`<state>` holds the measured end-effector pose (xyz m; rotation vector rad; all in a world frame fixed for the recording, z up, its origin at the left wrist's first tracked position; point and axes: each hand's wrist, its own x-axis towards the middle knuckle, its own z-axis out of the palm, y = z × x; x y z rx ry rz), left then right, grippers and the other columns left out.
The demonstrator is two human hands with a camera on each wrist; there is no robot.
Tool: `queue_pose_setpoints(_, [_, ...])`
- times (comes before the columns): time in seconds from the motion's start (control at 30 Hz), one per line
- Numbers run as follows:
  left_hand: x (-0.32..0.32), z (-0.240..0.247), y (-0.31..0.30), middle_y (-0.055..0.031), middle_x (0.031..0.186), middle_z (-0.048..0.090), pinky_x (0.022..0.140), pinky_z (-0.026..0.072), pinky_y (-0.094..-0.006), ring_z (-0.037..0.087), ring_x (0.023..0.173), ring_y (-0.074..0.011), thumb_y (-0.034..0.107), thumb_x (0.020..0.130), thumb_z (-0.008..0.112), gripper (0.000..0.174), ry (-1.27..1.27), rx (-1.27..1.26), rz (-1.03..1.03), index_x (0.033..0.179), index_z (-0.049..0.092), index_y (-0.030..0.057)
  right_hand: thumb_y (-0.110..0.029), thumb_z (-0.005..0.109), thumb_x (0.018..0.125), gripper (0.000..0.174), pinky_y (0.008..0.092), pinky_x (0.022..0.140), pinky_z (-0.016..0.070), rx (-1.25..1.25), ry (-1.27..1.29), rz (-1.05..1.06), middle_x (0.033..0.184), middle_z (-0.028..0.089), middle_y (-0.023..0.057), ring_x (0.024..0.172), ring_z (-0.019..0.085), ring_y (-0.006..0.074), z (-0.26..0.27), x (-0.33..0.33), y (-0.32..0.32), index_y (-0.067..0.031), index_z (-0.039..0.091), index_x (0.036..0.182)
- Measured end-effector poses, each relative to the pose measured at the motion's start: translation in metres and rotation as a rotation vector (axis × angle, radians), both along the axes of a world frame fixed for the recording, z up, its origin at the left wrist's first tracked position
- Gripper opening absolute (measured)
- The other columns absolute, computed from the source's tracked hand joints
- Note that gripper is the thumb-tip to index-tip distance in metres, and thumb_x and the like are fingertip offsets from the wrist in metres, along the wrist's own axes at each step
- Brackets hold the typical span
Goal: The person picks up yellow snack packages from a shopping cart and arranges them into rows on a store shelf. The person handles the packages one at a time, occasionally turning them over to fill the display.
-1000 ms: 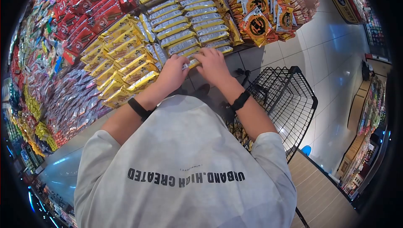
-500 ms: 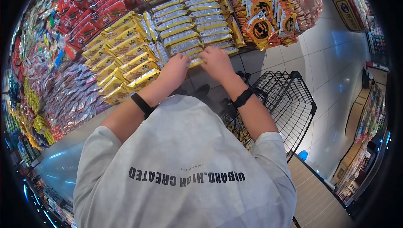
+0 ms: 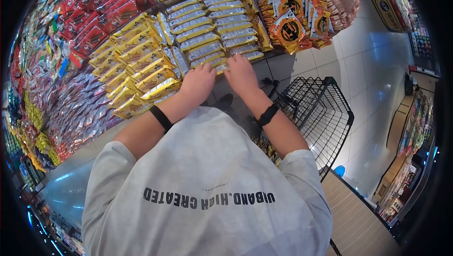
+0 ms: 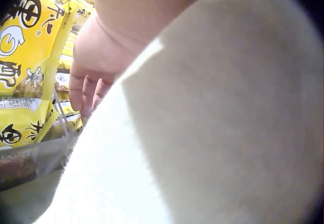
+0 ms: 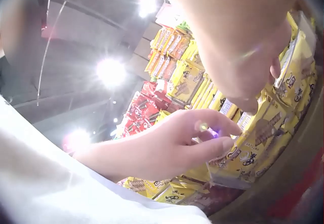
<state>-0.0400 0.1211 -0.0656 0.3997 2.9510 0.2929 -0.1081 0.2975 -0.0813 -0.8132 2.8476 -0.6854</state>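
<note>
Both hands are at the near end of the middle rows of yellow snack packets point(image 3: 196, 26). My left hand point(image 3: 198, 84) pinches the left part of a front yellow packet point(image 5: 263, 127), its thumb and forefinger at the upper edge in the right wrist view. My right hand point(image 3: 241, 74) holds the same front row a little to the right, fingertips bent over the packet edge. In the left wrist view the left hand point(image 4: 96, 57) hangs with fingers downward beside yellow packets point(image 4: 28, 41), and the shirt covers much of the scene.
Yellow packets point(image 3: 137, 67) fill the left bin, with red packets point(image 3: 104, 6) behind. Orange packets point(image 3: 290, 29) lie at the right. A clear divider point(image 4: 40, 155) edges the display. A black wire cart point(image 3: 325, 114) stands close by my right arm on the tiled floor.
Both hands stay at the front packets with small finger movements. The left hand's fingers have drawn in over the packet edge, and the gap between the hands shows less of the packet.
</note>
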Motion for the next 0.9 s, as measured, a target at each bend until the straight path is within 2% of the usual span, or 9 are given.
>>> queue_pose_setpoints(0.1, [0.001, 0.0, 0.0, -0.0104, 0.108, 0.06, 0.077, 0.0588, -0.041, 0.064, 0.103, -0.0291, 0.026, 0.086, 0.074, 0.029, -0.024, 0.012, 0.002, 0.105, 0.065, 0.0055, -0.015, 0.074, 0.082, 0.017, 0.0437, 0.09, 0.0517, -0.014, 0.074, 0.03, 0.1, 0.06, 0.0119, 0.101, 0.06, 0.0323, -0.017, 0.0, -0.005, -0.0055, 0.065, 0.093])
queue_pose_setpoints(0.17, [0.001, -0.001, 0.001, -0.0113, 0.109, 0.061, 0.078, 0.0588, -0.0406, 0.064, 0.105, -0.0295, 0.028, 0.086, 0.074, 0.033, -0.046, 0.019, 0.012, 0.106, 0.065, 0.0048, -0.016, 0.073, 0.082, 0.012, 0.0428, 0.089, 0.0514, 0.09, 0.12, 0.058, 0.094, 0.062, 0.0099, 0.099, 0.061, 0.0303, -0.022, -0.001, -0.008, -0.006, 0.067, 0.087])
queue_pose_setpoints(0.3, [0.001, 0.006, 0.005, -0.0133, 0.112, 0.061, 0.081, 0.0582, -0.041, 0.064, 0.108, -0.0305, 0.03, 0.086, 0.074, 0.037, -0.153, -0.006, 0.032, 0.109, 0.065, 0.0029, -0.02, 0.072, 0.084, 0.013, 0.0412, 0.088, 0.0509, 0.098, 0.181, 0.063, 0.092, 0.063, 0.0087, 0.097, 0.062, 0.0287, -0.019, -0.001, -0.007, -0.0067, 0.071, 0.085])
queue_pose_setpoints(0.5, [0.001, 0.003, 0.012, -0.0143, 0.115, 0.059, 0.089, 0.0554, -0.0427, 0.063, 0.111, -0.0322, 0.03, 0.086, 0.074, 0.041, -0.072, 0.085, -0.006, 0.113, 0.063, 0.0012, -0.023, 0.071, 0.087, 0.02, 0.0412, 0.089, 0.0512, 0.103, 0.142, 0.135, 0.098, 0.066, 0.011, 0.097, 0.064, 0.0304, -0.012, 0.001, 0.001, -0.006, 0.075, 0.096])
queue_pose_setpoints(0.57, [0.002, 0.0, 0.015, -0.0143, 0.116, 0.059, 0.09, 0.0547, -0.043, 0.062, 0.112, -0.0326, 0.03, 0.087, 0.074, 0.042, -0.066, 0.102, -0.026, 0.115, 0.063, 0.001, -0.02, 0.069, 0.089, 0.021, 0.0423, 0.092, 0.0526, -0.116, -0.091, 0.243, 0.105, 0.069, 0.0129, 0.103, 0.066, 0.0316, -0.023, -0.013, 0.019, -0.004, 0.075, 0.101])
queue_pose_setpoints(0.6, [0.002, -0.002, 0.015, -0.0143, 0.117, 0.058, 0.091, 0.0546, -0.0433, 0.061, 0.114, -0.0328, 0.03, 0.087, 0.073, 0.044, -0.098, 0.1, -0.012, 0.118, 0.062, 0.0008, -0.02, 0.069, 0.089, 0.021, 0.0423, 0.092, 0.0526, -0.116, -0.091, 0.235, 0.105, 0.069, 0.0129, 0.103, 0.066, 0.0316, -0.012, -0.014, 0.031, -0.004, 0.075, 0.101])
queue_pose_setpoints(0.67, [0.002, -0.003, 0.015, -0.0143, 0.118, 0.058, 0.092, 0.0546, -0.0436, 0.06, 0.115, -0.0331, 0.03, 0.087, 0.073, 0.047, -0.133, 0.098, -0.007, 0.121, 0.061, 0.0005, -0.015, 0.067, 0.091, 0.02, 0.0392, 0.093, 0.0537, -0.437, -0.142, 0.05, 0.112, 0.07, 0.0144, 0.105, 0.068, 0.0329, 0.035, -0.015, 0.058, -0.0019, 0.073, 0.105])
queue_pose_setpoints(0.77, [-0.001, -0.001, 0.017, -0.0147, 0.121, 0.057, 0.094, 0.0543, -0.0439, 0.059, 0.117, -0.0344, 0.03, 0.087, 0.073, 0.051, -0.15, 0.12, 0.006, 0.125, 0.059, -0.0003, -0.011, 0.064, 0.097, 0.017, 0.0323, 0.09, 0.0541, -0.565, -0.142, -0.213, 0.108, 0.072, 0.0127, 0.101, 0.069, 0.0263, 0.084, -0.001, 0.118, -0.0006, 0.072, 0.107])
queue_pose_setpoints(0.9, [-0.004, 0.001, 0.019, -0.0175, 0.124, 0.057, 0.095, 0.0537, -0.0442, 0.059, 0.117, -0.0365, 0.031, 0.087, 0.074, 0.054, -0.169, 0.065, 0.022, 0.128, 0.058, -0.0012, -0.013, 0.059, 0.103, 0.019, 0.0308, 0.088, 0.0549, -0.823, -0.062, -0.619, 0.1, 0.072, 0.0076, 0.095, 0.068, 0.0164, 0.092, 0.04, 0.228, 0.0007, 0.072, 0.108])
